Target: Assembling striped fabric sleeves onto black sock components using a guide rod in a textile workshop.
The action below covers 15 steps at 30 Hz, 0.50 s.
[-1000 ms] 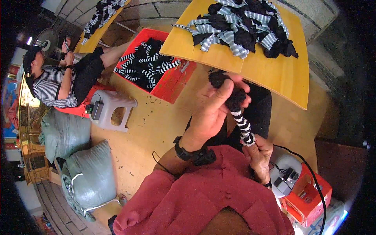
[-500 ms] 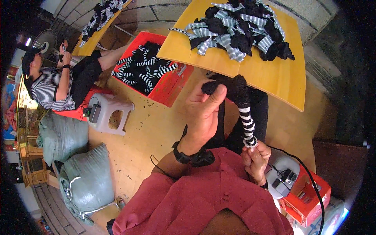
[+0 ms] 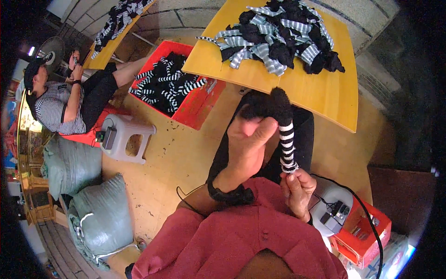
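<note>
A narrow knitted piece (image 3: 287,146), black-and-white striped with a fuzzy black end, stretches between my hands in front of my knees. I pinch the rim of its striped end with the fingers of my right hand (image 3: 299,190). At the other end, my left hand (image 3: 248,146) is closed on the black part, its thumb pointing to the stripes. Motion blurs those fingertips, and black fabric partly covers them. Just beyond, on a yellow table (image 3: 325,100), lies a heap of black and grey-striped knitted pieces (image 3: 278,37).
A red crate (image 3: 204,109) of striped knitted pieces stands left of the table. Further left, a person (image 3: 62,104) sits by a grey stool (image 3: 127,137). Stuffed sacks (image 3: 102,216) lie lower left. At my right are another red crate (image 3: 367,237) and a black cable (image 3: 369,218).
My left hand has come closer to the striped section, and the black end now lies across its fingers. My right hand keeps its pinch on the rim. The view has shifted slightly.
</note>
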Tool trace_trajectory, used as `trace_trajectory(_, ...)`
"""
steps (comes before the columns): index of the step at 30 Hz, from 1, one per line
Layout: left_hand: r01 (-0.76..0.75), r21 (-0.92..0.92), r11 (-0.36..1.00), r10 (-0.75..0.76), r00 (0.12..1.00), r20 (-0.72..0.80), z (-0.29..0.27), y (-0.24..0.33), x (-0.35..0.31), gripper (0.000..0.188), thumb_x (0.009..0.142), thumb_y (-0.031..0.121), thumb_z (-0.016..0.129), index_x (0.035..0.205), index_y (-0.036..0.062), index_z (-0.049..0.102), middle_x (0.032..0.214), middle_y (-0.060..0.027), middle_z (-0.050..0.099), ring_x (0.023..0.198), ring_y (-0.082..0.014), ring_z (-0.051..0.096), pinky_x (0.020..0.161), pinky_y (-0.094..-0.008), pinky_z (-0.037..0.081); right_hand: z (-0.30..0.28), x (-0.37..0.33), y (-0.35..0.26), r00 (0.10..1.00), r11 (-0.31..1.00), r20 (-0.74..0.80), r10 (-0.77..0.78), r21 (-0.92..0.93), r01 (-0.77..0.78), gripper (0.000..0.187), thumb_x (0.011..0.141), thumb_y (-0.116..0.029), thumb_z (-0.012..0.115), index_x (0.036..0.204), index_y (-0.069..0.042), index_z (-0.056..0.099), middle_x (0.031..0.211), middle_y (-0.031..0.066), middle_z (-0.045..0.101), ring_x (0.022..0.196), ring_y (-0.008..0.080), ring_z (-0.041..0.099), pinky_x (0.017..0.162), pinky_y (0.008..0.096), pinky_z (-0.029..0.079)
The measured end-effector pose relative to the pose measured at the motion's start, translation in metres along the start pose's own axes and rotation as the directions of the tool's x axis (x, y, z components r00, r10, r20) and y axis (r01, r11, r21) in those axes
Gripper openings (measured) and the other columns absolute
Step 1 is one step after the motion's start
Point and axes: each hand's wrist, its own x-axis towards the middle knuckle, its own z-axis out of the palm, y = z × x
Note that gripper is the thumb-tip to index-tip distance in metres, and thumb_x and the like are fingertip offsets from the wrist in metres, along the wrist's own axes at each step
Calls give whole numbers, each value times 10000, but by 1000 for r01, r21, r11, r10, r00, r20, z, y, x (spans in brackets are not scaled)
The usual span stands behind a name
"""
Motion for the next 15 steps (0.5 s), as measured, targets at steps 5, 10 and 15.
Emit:
trace_trajectory(5, 47, -82, 996, -40, 995, 86, -1, 18, 12, 215, 805, 23, 605, 1008, -2, 540, 962, -140, 600, 842, -243, 617, 779, -347, 501, -1, -1, 0, 992, 937, 12, -129, -326, 126, 172, 860, -135, 573, 800, 24, 600, 545, -12, 499, 444, 37, 367, 408, 202, 276)
trace_trajectory(10, 19, -123, 992, -24, 999, -42, -5, 21, 19, 162, 827, 63, 595, 974, 28, 537, 896, -136, 619, 812, -260, 626, 732, -347, 515, -6, -6, 1, 991, 875, 8, -130, -469, 119, 78, 821, -47, 597, 848, 18, 632, 755, 58, 650, 646, 75, 550, 589, 225, 438)
trace_trajectory(15, 29, -164, 986, -38, 998, -54, -9, 10, 11, 214, 820, 41, 600, 992, 73, 477, 900, -157, 605, 812, -265, 630, 731, -365, 523, -6, -6, 7, 994, 918, -16, -109, -385, 94, 58, 814, -29, 593, 829, 17, 625, 691, 31, 614, 602, 70, 520, 551, 221, 418)
